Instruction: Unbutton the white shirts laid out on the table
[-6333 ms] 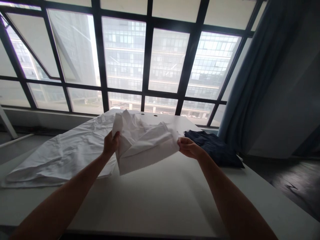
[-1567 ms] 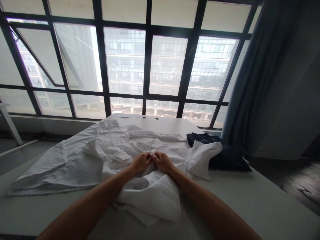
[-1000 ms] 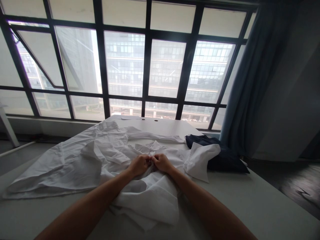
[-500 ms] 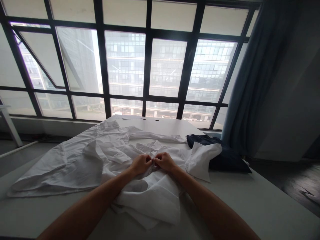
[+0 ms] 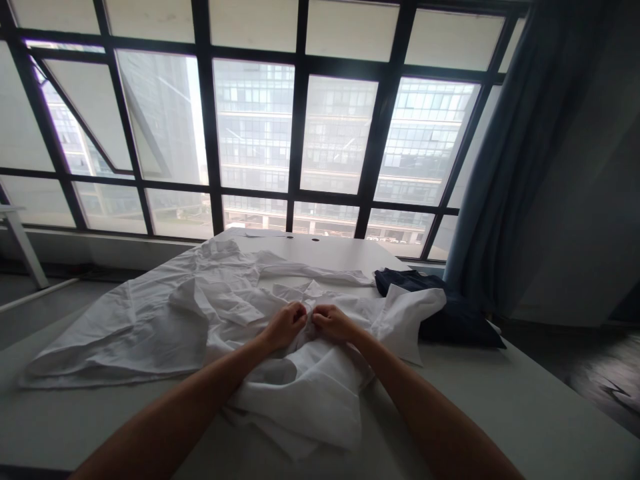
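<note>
A: Worth flagging a risk around the white shirt (image 5: 280, 373): crumpled at the middle of the counter (image 5: 525, 400), front hem hanging close to the near edge. Could slide toward that edge if tugged by both forearms lying across it.

B: Agreed. Also likely to bunch further, given so many loose folds under the wrists. Any pull at the placket might drag the collar area out of line.

A: And the left hand (image 5: 286, 325)?

B: Curled nearly closed, fingertips pinching a small bit of shirt fabric near the front opening. Impossible to tell whether a button sits between the fingers; too small and shaded.

A: Right hand (image 5: 334, 323)?

B: Same posture: fingers bent in, gripping the shirt fabric just beside the left one, knuckles almost touching. Both resting on the cloth, not lifted.

A: Anything nearby to snag?

B: A sleeve end flopped over the dark garment (image 5: 450, 313) on the right, touching it. Might pull that piece along if the shirt shifts. On the left, a second white cloth (image 5: 115, 333) spread flat, its edge overlapping the shirt, so easy to grab the wrong layer.

A: Lighting?

B: Strong backlight from the window (image 5: 300, 133), so details at the fingertips hard to read.
</note>
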`<state>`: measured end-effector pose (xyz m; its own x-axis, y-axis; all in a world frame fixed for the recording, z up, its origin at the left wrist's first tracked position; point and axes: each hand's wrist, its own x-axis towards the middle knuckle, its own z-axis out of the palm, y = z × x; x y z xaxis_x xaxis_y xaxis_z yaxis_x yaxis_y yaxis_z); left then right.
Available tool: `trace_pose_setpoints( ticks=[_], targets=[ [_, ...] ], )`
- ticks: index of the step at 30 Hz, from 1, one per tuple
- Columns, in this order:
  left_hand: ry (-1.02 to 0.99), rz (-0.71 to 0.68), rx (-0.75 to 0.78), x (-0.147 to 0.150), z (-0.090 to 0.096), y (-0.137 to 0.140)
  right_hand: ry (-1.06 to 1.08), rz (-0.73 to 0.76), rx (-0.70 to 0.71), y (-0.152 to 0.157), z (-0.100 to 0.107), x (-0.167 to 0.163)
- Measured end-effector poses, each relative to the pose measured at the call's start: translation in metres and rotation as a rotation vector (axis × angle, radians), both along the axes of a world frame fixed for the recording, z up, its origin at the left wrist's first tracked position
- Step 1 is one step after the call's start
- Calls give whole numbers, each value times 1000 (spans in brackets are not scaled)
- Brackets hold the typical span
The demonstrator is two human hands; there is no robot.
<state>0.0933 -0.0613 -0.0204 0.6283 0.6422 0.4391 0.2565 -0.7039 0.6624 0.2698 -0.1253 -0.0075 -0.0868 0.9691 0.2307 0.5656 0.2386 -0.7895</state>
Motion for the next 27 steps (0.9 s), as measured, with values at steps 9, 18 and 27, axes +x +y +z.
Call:
trace_pose_setpoints(
  ticks=[9, 18, 27],
  targets=[
    [-82, -148, -230, -5, 0, 6, 118, 77, -39, -7, 3, 0],
    [-62, -344, -335, 0, 15, -11, -89, 71, 28, -3, -3, -7],
    [236, -285, -84, -29, 25, -1, -572, -208, -115, -28, 29, 12]
  ],
)
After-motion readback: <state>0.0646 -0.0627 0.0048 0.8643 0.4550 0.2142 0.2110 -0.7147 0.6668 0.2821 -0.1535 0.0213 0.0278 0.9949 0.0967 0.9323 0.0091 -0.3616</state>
